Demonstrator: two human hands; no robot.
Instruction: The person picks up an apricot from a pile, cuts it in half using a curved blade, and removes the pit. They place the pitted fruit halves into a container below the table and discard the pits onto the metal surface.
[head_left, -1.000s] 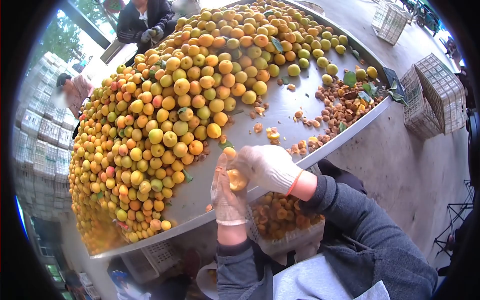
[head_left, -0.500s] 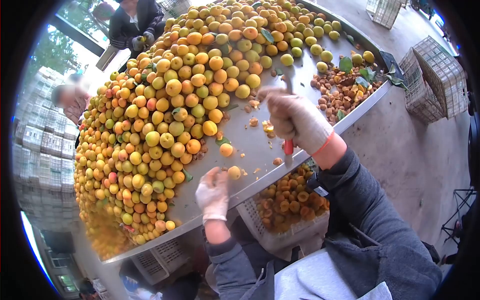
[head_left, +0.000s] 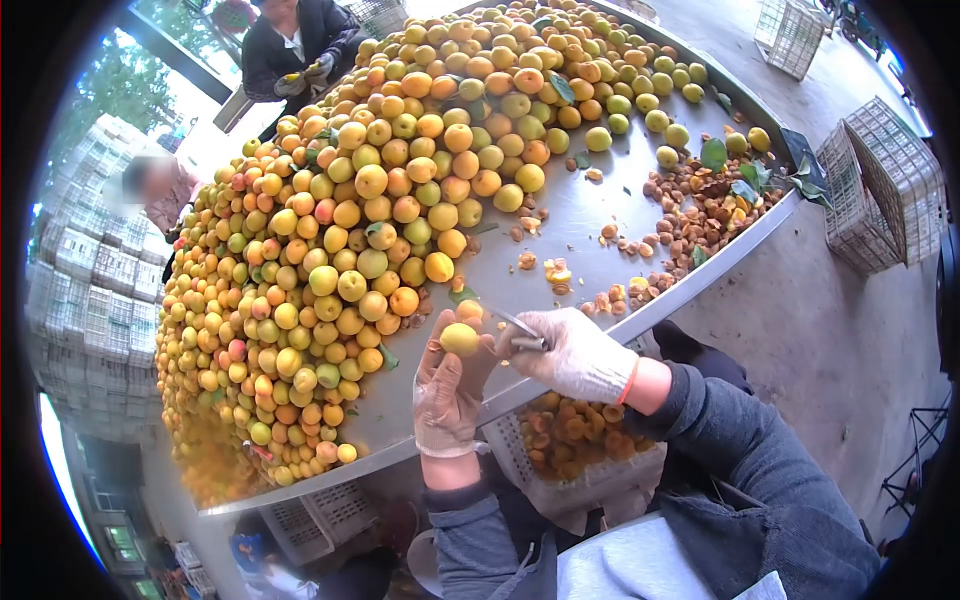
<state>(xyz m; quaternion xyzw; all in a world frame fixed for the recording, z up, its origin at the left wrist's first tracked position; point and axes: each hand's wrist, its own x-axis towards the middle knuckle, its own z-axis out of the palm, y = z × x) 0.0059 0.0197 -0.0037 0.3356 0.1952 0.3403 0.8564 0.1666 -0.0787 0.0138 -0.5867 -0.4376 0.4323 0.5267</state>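
My left hand (head_left: 448,405), in a pale glove, holds a yellow apricot (head_left: 460,339) in its raised fingers over the near edge of the metal table (head_left: 400,410). Another apricot (head_left: 469,312) shows just behind it. Close on the right, my gloved right hand (head_left: 580,358) is closed around a knife (head_left: 516,323), its thin metal blade pointing toward the fruit; the handle is hidden in the fist. A big heap of apricots (head_left: 330,240) covers the far and left parts of the table.
Brown pits (head_left: 700,210) and scraps lie along the right edge. Below the table edge stands a white crate (head_left: 515,450) of split apricots (head_left: 575,435). Plastic crates (head_left: 880,190) stand on the floor at right. One person (head_left: 300,50) stands across the table, another person (head_left: 165,195) at left.
My right hand has come down and left from over the table with the knife, beside my left hand. My left hand has risen and now holds an apricot. The view has shifted slightly.
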